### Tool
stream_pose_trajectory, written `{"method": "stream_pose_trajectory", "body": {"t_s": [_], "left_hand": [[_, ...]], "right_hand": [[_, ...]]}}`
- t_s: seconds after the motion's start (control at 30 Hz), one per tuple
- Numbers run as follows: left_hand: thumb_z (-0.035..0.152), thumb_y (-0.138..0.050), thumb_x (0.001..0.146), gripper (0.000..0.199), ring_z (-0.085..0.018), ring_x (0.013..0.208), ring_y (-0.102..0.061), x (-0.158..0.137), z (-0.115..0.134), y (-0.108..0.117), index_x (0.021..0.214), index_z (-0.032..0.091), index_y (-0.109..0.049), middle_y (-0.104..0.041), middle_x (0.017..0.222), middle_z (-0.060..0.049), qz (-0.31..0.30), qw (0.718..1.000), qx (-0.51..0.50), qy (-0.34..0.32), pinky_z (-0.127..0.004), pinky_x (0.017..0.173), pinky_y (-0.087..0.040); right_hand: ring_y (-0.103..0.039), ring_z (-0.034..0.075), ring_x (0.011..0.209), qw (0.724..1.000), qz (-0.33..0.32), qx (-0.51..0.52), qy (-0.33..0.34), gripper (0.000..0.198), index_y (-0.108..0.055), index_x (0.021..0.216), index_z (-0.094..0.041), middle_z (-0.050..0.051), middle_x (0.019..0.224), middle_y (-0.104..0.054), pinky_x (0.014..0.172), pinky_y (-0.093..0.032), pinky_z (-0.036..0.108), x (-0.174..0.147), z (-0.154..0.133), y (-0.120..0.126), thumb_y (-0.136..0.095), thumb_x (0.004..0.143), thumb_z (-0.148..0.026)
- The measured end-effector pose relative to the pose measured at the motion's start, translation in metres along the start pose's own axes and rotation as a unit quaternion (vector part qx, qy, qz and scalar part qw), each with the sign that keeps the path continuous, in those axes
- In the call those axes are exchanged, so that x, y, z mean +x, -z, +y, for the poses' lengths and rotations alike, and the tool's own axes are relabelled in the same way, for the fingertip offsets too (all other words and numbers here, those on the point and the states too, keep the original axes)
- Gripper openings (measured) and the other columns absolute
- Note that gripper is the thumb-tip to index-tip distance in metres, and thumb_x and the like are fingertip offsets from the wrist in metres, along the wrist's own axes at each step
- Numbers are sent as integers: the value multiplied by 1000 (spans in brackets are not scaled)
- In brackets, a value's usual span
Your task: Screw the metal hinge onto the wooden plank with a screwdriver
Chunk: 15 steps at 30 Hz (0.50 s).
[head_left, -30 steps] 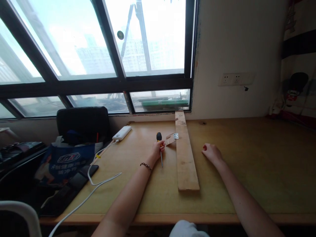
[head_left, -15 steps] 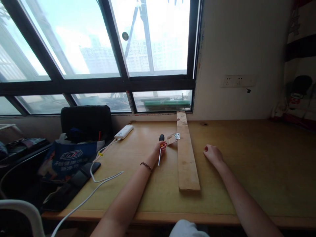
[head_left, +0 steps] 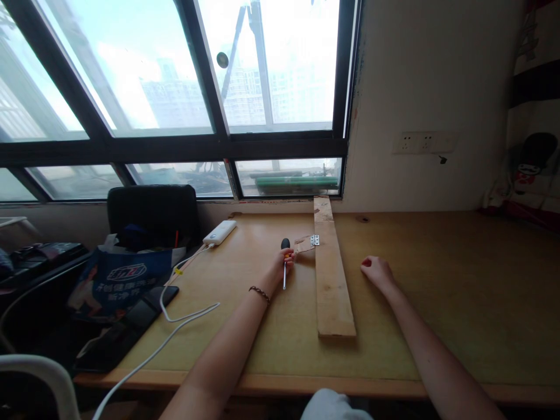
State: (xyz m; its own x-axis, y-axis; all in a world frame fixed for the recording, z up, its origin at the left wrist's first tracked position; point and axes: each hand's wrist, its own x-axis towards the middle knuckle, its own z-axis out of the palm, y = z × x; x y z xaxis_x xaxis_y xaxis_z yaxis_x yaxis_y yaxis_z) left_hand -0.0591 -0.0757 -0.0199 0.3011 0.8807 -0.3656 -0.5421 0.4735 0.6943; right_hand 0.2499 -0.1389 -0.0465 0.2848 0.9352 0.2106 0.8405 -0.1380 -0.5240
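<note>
My left hand (head_left: 284, 263) is closed around a screwdriver (head_left: 285, 244) with a dark handle, its metal shaft pointing down toward me. Just beyond that hand, a small wooden piece (head_left: 304, 244) joins a long wooden board (head_left: 331, 280) through a metal hinge (head_left: 314, 240). Whether the left fingers also touch the small piece I cannot tell. The board lies lengthwise on the table, its far end by the window. Right of the board, my right hand (head_left: 377, 272) rests on the table with its fingers curled in; what they hold, if anything, is hidden.
A white power bank (head_left: 220, 233) with a white cable (head_left: 188, 318) lies on the left of the table (head_left: 437, 326). A dark flat case (head_left: 126, 332) overhangs the left edge. A blue bag (head_left: 126, 274) sits on a black chair (head_left: 153, 213). Sockets (head_left: 424, 142) are on the wall.
The screwdriver's shaft has swung slightly, its tip now further right and a little higher. The small wooden piece has shifted slightly. My right hand has stayed in place.
</note>
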Motion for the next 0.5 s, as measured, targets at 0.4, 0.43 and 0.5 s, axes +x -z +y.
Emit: {"method": "stream_pose_trajectory", "body": {"t_s": [0.4,0.43,0.5], "left_hand": [[6,-54,70,13,1,32,-34,3,-6,3,67,13,-43,-48,52,2,2,999,8,-44,-9,32,-34],[6,-55,70,13,1,33,-34,4,-7,3,67,12,-44,-49,52,2,-1,999,7,-53,-10,32,-35],[6,-56,69,12,1,33,-34,5,-9,4,66,12,-45,-49,53,2,-5,998,6,-68,-10,34,-36]], "right_hand": [[-62,17,70,999,28,42,-2,14,-64,73,-19,4,72,-68,63,-44,25,-1,-3,1,-54,65,-21],[-62,17,70,998,30,46,2,13,-64,73,-19,4,73,-68,64,-44,25,-1,-4,2,-54,65,-21],[-62,17,70,998,34,56,9,13,-64,74,-19,4,73,-67,64,-44,25,-1,-6,3,-53,66,-22]]}}
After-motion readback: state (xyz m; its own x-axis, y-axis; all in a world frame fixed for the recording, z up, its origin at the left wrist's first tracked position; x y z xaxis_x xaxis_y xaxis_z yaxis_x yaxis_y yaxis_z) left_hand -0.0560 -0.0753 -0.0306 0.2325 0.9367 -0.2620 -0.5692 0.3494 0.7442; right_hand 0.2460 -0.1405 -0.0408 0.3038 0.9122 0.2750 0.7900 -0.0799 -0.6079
